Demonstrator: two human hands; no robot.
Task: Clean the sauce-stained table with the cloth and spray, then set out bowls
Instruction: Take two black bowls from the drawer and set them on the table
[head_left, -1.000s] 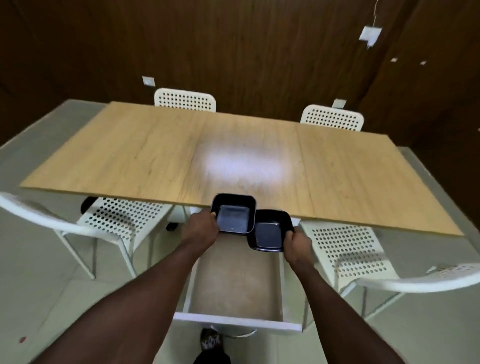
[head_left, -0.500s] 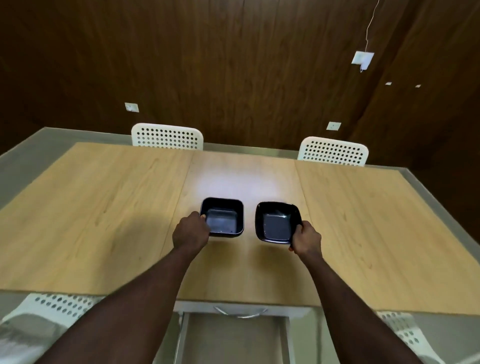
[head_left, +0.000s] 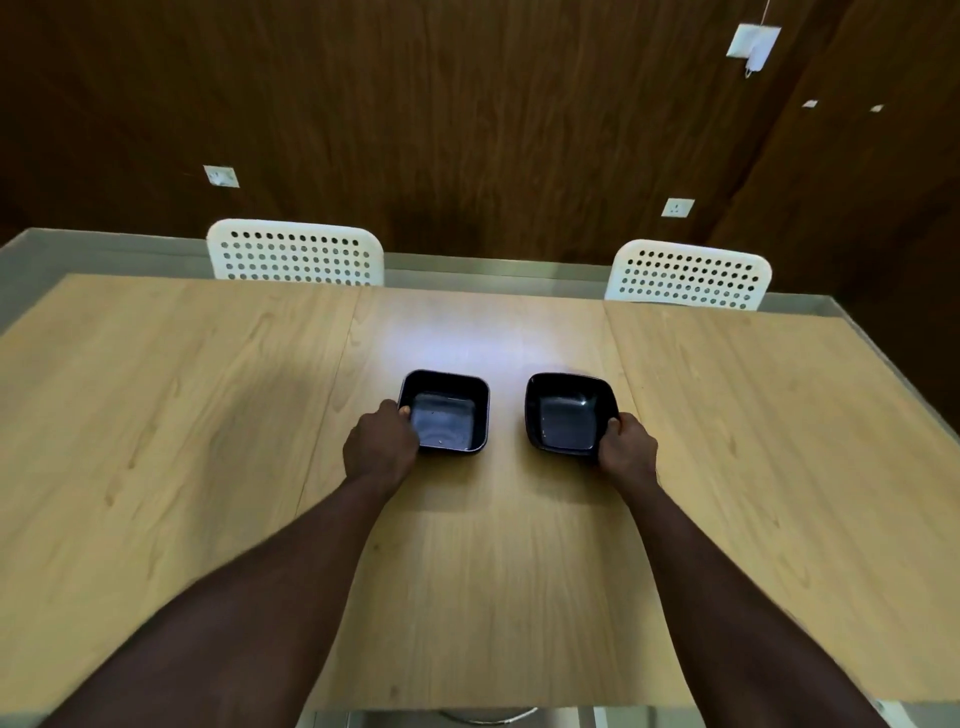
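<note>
Two square black bowls sit side by side on the middle of the light wooden table (head_left: 171, 441), both empty. My left hand (head_left: 382, 449) grips the near left rim of the left bowl (head_left: 449, 413), thumb over the edge. The right bowl (head_left: 569, 413) is held at its near right corner by my right hand (head_left: 626, 449), fingers curled around the rim. A gap of bare wood separates the bowls. No stain, cloth or spray bottle shows on the tabletop.
Two white perforated chairs stand at the far side, one left (head_left: 296, 254) and one right (head_left: 688, 275). A dark wood-panelled wall (head_left: 467, 130) rises behind them. A metal drawer handle (head_left: 488, 717) peeks out below the near table edge.
Both bowls went from above the open drawer onto the tabletop, then a little further apart. The view moved closer over the table and the drawer has almost left the view.
</note>
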